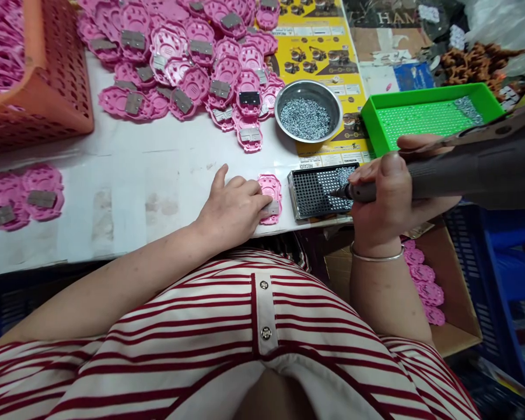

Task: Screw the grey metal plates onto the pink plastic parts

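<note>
My left hand (234, 209) lies at the table's front edge, its fingers curled onto a pink plastic shell (270, 185) with a grey metal plate. The thumb sticks out. My right hand (391, 189) is wrapped round a dark grey electric screwdriver (452, 175), which points left. The driver's tip is over a black perforated screw tray (308, 195), among small silver screws (342, 175) on the tray's right part. Whether a screw sits on the tip is too small to tell. The shell lies just left of this tray.
Behind the tray stands a steel bowl (284, 125) of screws. A green tray (424, 96) is at the right. Pink shells (196, 55) are heaped at the back, others (41, 192) lie at the left. An orange basket (61, 76) stands back left; a cardboard box (457, 326) is below right.
</note>
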The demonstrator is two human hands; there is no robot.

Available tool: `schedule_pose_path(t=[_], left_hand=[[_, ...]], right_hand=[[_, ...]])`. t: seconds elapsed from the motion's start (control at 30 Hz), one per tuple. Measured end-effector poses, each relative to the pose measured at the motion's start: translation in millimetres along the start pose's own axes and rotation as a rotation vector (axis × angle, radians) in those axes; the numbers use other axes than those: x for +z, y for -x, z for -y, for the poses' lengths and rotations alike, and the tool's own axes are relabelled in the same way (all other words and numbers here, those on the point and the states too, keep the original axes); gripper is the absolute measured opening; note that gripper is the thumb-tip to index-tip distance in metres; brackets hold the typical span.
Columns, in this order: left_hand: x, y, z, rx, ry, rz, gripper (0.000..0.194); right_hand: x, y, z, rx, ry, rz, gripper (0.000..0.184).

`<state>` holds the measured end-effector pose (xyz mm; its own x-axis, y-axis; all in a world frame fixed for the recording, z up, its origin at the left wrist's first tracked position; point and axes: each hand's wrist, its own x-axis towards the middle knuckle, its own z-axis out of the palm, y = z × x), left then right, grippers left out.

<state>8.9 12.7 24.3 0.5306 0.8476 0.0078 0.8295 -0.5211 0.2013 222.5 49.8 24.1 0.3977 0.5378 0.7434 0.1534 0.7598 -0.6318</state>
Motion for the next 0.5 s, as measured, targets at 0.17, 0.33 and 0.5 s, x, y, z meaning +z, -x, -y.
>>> schedule_pose_path(t=[0.17, 0.33, 0.5], left_hand=[[3.2, -2.4, -0.2, 0.007, 0.044, -0.010, 0.021], [4.5, -2.1, -3.2, -0.002, 0.067, -0.025, 0.022], [2.2, -0.6, -6.6, -0.006, 0.039, -0.038, 0.022]], right_hand=[[17.2, -3.5, 37.3, 0.154, -0.043, -0.106, 0.010], [30.5, 8.1, 56.0, 0.244, -0.115, 0.056, 0.013], [33.5, 20.7, 43.3, 0.291, 0.009, 0.234, 0.024]])
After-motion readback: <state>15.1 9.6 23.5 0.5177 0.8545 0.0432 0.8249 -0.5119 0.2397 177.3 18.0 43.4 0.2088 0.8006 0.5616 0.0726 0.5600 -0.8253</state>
